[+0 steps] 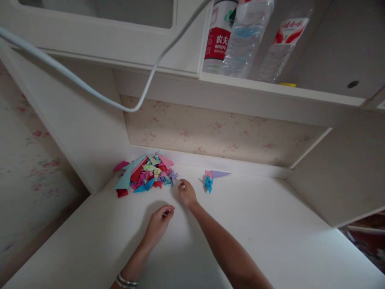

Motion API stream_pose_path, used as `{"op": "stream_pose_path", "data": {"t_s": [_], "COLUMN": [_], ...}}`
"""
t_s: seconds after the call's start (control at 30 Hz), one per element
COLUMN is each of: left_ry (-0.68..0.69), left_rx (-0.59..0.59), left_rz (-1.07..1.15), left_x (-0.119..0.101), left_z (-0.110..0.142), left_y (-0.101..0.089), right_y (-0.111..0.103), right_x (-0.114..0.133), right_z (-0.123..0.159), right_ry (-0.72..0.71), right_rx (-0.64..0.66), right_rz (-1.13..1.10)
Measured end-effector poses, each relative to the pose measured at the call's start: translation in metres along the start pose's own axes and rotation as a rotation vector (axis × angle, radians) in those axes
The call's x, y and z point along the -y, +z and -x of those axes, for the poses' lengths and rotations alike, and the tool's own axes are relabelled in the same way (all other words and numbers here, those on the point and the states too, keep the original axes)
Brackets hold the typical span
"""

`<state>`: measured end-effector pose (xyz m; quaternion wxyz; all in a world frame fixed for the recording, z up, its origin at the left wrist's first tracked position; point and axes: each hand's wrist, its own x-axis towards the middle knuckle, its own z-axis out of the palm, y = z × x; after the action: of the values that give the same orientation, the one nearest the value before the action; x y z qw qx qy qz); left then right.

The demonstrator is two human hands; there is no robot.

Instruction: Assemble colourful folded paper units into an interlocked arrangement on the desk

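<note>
A heap of folded coloured paper pieces lies at the back left of the white desk. My right hand reaches toward the heap's right edge, fingers curled together just short of the purple pieces. My left hand hovers nearer to me, thumb and fingers pinched; whether anything is between them is too small to see. To the right lies a small group of folded pieces, blue, pink and purple, apart from both hands.
A shelf overhead carries three plastic water bottles. A white cable hangs across the cabinet front. Cabinet walls close in the desk on the left and right. Floral wallpaper backs the niche.
</note>
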<state>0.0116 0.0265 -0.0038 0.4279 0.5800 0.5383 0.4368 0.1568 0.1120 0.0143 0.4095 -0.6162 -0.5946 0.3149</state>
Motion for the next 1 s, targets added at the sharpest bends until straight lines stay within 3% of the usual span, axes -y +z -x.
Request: {"op": "stream_pose_path", "data": {"t_s": [0.2,0.43,0.57,0.73,1.0], "left_ry": [0.006,-0.001,-0.005,-0.136,-0.193], "left_rx": [0.046,0.040,0.021,-0.001,0.045], "left_rz": [-0.056,-0.050,-0.021,0.135,0.343], "left_x": [0.007,0.010,0.009,0.011,-0.013], "left_z": [-0.004,-0.010,-0.011,-0.012,0.000], "left_y": [-0.003,-0.007,-0.007,-0.004,-0.009], "right_y": [0.011,0.019,0.019,0.003,-0.042], "right_x": [-0.002,-0.004,-0.005,-0.003,-0.013], "right_z": [-0.053,-0.058,-0.045,-0.017,0.066], "right_ry": [-0.002,-0.011,-0.049,-0.099,-0.094], "right_rx": [0.039,0.037,0.007,0.007,0.097], "right_rz": [0.344,0.441,0.338,0.087,-0.222]}}
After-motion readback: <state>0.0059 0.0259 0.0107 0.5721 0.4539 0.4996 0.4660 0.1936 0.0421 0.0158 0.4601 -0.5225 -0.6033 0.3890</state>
